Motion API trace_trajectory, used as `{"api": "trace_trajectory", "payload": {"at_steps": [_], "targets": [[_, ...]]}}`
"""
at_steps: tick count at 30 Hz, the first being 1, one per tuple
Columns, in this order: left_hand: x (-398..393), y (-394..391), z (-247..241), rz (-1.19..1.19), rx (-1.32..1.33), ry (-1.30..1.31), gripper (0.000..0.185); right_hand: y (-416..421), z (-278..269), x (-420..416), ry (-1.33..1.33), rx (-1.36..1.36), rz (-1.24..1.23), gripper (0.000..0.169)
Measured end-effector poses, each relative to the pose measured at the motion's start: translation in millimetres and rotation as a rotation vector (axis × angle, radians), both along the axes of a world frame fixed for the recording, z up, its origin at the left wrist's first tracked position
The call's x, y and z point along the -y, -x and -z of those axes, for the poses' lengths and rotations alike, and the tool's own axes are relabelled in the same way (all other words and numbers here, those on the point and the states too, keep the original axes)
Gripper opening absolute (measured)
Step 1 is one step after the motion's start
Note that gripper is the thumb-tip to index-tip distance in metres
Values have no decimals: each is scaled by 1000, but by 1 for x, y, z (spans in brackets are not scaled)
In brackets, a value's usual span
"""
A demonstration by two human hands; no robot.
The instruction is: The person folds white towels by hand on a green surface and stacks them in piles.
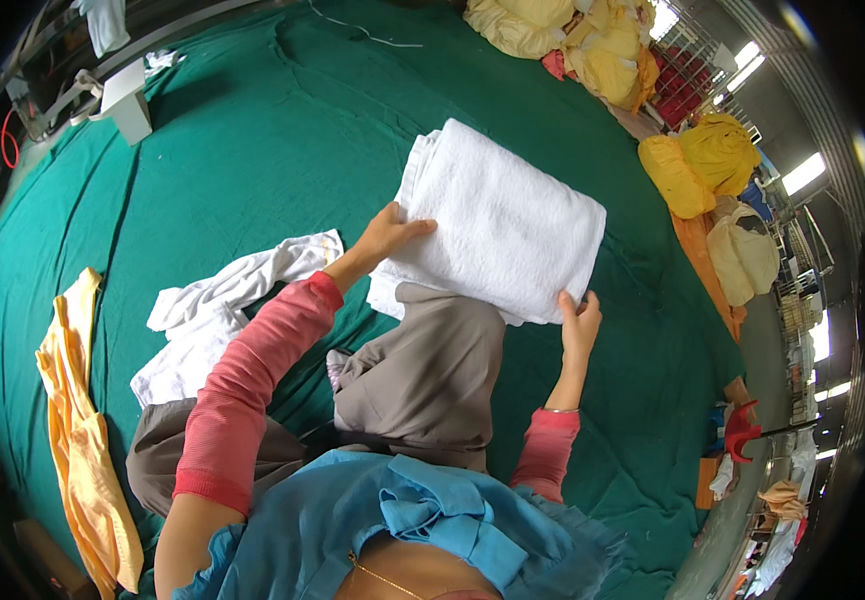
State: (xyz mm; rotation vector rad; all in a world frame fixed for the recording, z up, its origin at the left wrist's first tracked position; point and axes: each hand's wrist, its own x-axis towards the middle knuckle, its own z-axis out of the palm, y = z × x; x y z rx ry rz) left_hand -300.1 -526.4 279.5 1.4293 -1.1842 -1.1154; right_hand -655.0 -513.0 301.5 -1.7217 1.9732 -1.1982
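Observation:
A folded white terry towel (503, 217) is held up in front of my raised knee, above the green floor cloth (252, 142). My left hand (391, 236) grips its left edge, the thumb lying on top and the fingers underneath. At the lower right corner my right hand (581, 319) pinches the towel between thumb and fingers. Part of another white edge shows beneath the towel by my knee; whether it belongs to the same towel I cannot tell. Crumpled white cloths (211, 330) lie on the floor cloth beside my left forearm.
A long yellow cloth (79, 420) lies at the left. Piles of yellow bundles (590, 45) stand at the far right, with more sacks (740, 247) along that edge. A white box-shaped object (128, 101) stands at upper left. A red plastic object (741, 431) sits at lower right.

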Motion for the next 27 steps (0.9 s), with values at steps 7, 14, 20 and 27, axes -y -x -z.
{"api": "trace_trajectory", "payload": {"at_steps": [7, 14, 20, 27], "targets": [[44, 9, -33, -49, 276, 50, 64, -77, -93, 78, 593, -510, -213, 63], [98, 40, -51, 88, 988, 331, 47, -92, -15, 213, -40, -647, -299, 69], [143, 43, 18, 280, 680, 428, 45, -71, 20, 217, -124, -641, -287, 70], [90, 15, -21, 490, 113, 336, 48, -52, 0, 182, -109, -679, -337, 69]]}}
